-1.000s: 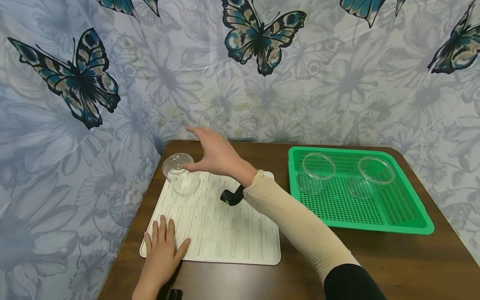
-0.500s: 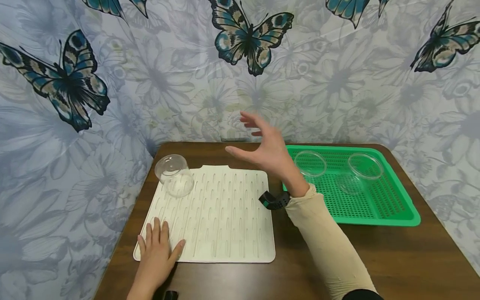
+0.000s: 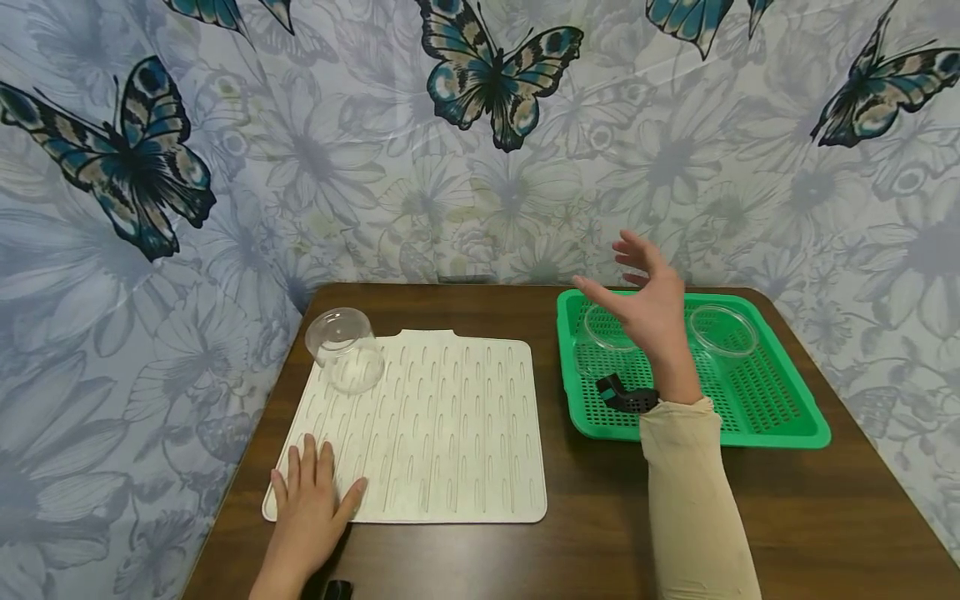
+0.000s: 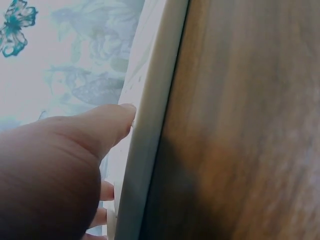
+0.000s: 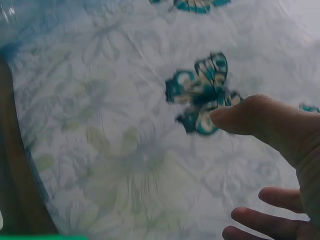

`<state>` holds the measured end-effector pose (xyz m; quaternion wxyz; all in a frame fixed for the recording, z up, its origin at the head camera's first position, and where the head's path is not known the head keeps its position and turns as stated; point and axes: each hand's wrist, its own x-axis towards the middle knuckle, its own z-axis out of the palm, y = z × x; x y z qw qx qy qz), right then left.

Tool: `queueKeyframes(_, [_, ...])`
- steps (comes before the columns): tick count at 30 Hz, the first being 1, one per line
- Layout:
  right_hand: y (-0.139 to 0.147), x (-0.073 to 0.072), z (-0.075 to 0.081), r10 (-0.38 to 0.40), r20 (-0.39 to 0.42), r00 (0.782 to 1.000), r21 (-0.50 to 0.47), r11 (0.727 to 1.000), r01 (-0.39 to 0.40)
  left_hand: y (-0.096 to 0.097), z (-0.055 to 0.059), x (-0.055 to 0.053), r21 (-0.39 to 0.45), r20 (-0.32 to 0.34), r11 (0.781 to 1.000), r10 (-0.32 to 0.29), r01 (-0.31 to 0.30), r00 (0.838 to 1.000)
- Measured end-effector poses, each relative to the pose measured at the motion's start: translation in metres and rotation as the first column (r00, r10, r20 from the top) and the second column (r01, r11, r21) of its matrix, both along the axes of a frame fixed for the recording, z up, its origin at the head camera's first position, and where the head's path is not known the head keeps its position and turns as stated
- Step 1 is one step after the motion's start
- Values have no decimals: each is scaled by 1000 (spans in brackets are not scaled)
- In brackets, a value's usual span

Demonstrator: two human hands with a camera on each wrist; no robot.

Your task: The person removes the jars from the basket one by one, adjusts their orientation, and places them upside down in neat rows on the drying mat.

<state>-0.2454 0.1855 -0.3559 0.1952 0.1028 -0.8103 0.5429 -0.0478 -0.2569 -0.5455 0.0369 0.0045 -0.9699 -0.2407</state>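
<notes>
My left hand (image 3: pixel 306 508) lies flat with fingers spread on the near left corner of a white ribbed drying mat (image 3: pixel 442 433); in the left wrist view its thumb (image 4: pixel 107 125) rests along the mat's edge. At the mat's far left corner stands a clear cup (image 3: pixel 345 350), apart from both hands. My right hand (image 3: pixel 651 312) hovers over the left part of a green perforated tray (image 3: pixel 780 437), thumb and fingers apart, holding nothing. Inside the tray are two clear cups, one (image 3: pixel 603 337) partly behind the right hand and the other (image 3: pixel 723 333) to its right.
A brown wooden table (image 3: pixel 600 517) carries the mat and tray, with a strip of wood between them. Behind it hangs a butterfly-patterned cloth (image 3: pixel 337 192). A small black object (image 3: pixel 337 590) shows beside the left wrist.
My right hand has moved right, from beside the cup on the mat to above the green tray, fingers still apart. My left hand has stayed on the mat. The view has shifted slightly.
</notes>
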Motion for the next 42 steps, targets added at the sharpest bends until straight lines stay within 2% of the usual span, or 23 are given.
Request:
queueKeyframes(6, [32,-3,-24,-111,137,984,21,994,109,-1,-2,0,-2,20,1000,-1,1,1000])
queueKeyframes(10, [47,-6,-39,-125,238,963,45,992,117,-2,-4,0,3,1,1000,-6,6,1000])
queueKeyframes(14, [56,-7,-51,-105,329,938,43,994,96,-2,-5,0,14,-18,1000,-3,4,1000])
queueKeyframes(21, [67,-13,-70,-21,445,895,67,998,-10,-1,-2,0,-2,15,1000,-3,3,1000])
queueKeyframes(28, [75,-17,-79,97,556,826,41,989,-144,0,-1,0,-5,34,1000,6,-6,999])
queueKeyframes(32, [75,-20,-80,121,598,792,54,980,-191,1,-2,1,-8,25,1000,11,-11,1000])
queueKeyframes(36, [75,-21,-81,119,618,777,90,971,-220,1,-2,1,-10,4,1000,10,-9,1000])
queueKeyframes(42, [77,-20,-82,132,630,765,99,964,-248,2,-3,0,-10,-1,1000,10,-10,1000])
